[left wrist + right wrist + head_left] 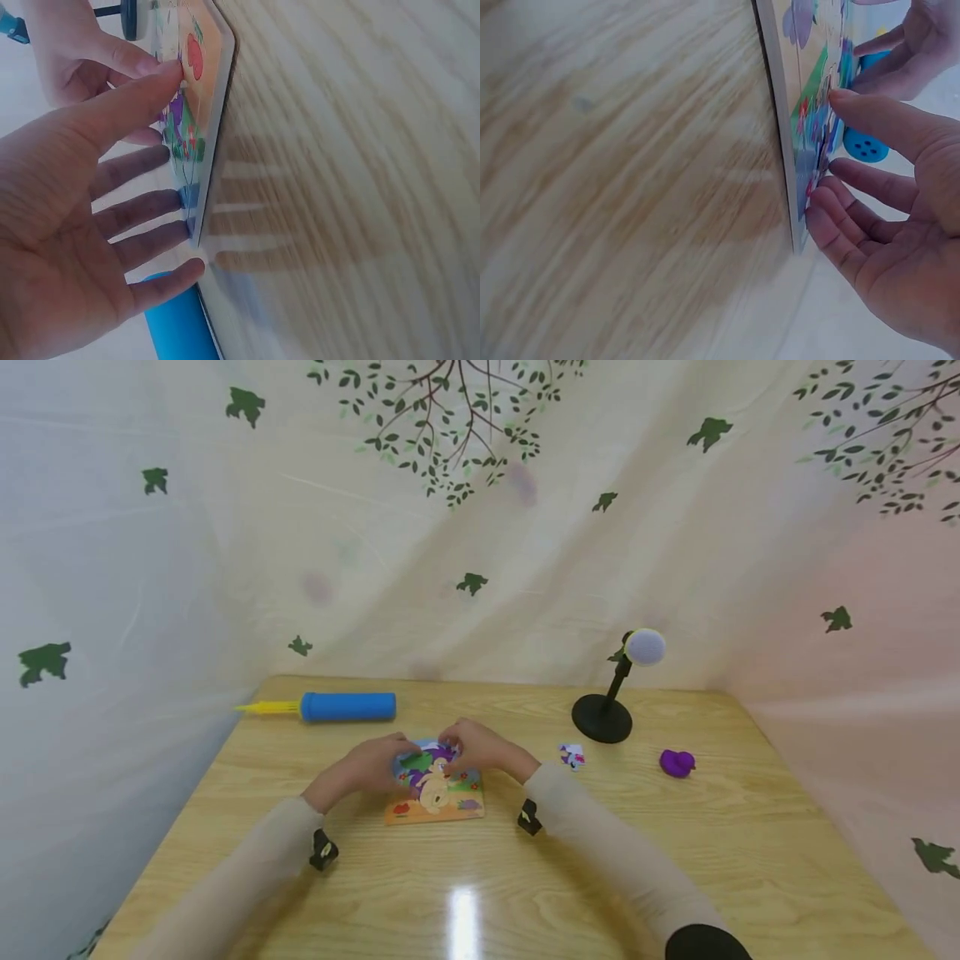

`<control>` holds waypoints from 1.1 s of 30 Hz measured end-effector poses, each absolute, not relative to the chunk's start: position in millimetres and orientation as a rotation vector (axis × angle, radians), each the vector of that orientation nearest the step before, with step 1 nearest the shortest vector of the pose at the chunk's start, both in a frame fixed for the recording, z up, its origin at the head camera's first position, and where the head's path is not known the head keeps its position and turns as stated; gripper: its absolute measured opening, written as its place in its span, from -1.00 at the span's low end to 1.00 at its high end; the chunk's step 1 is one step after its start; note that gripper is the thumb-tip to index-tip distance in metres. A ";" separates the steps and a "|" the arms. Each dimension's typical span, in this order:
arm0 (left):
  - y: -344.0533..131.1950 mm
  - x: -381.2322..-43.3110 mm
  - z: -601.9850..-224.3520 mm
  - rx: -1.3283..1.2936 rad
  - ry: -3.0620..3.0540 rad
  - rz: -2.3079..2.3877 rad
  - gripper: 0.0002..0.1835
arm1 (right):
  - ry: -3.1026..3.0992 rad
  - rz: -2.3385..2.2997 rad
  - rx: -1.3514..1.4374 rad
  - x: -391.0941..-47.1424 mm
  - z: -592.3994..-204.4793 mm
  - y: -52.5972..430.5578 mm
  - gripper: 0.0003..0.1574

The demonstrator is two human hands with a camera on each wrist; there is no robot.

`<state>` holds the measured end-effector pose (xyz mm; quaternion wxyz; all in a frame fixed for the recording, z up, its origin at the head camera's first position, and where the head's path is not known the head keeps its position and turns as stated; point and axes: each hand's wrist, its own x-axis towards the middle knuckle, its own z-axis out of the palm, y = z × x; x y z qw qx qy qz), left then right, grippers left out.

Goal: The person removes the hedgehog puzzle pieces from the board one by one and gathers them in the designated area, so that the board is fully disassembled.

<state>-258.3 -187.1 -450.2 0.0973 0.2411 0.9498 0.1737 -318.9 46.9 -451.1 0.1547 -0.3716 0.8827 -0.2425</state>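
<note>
The flat multicoloured picture-puzzle board lies on the wood-grain surface between the spread left hand at its left edge and the right hand (whether pinching cannot be told) at its far-right part, nearer the flat white-and-purple piece farther right.

No lettering, brand or number legible. Pale marks on left wrist mount and right wrist mount, too small to read.

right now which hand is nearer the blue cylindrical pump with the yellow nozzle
Left: the left hand is just in front of the pump; the right hand is farther off to its right.
</note>
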 end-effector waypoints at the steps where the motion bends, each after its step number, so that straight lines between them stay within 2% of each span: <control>1: -185.4 -258.5 -449.6 0.726 2.819 0.504 -0.31 | 2.533 -0.687 -1.048 -318.7 -451.4 46.3 -0.33; 8: -186.5 -257.3 -449.2 0.904 2.749 0.492 -0.54 | 2.511 -0.700 -1.023 -320.0 -452.3 44.1 -0.39; 13: -188.5 -257.5 -449.3 0.948 2.732 0.467 -0.54 | 2.514 -0.702 -1.014 -324.6 -453.3 41.5 -0.45; 23: -188.5 -257.8 -449.0 0.842 2.680 0.550 -0.53 | 2.539 -0.620 -1.047 -331.9 -447.2 38.1 -0.60; 33: -190.6 -258.1 -451.6 0.796 2.689 0.607 -0.54 | 2.458 -0.651 -0.981 -334.8 -443.6 38.3 -0.53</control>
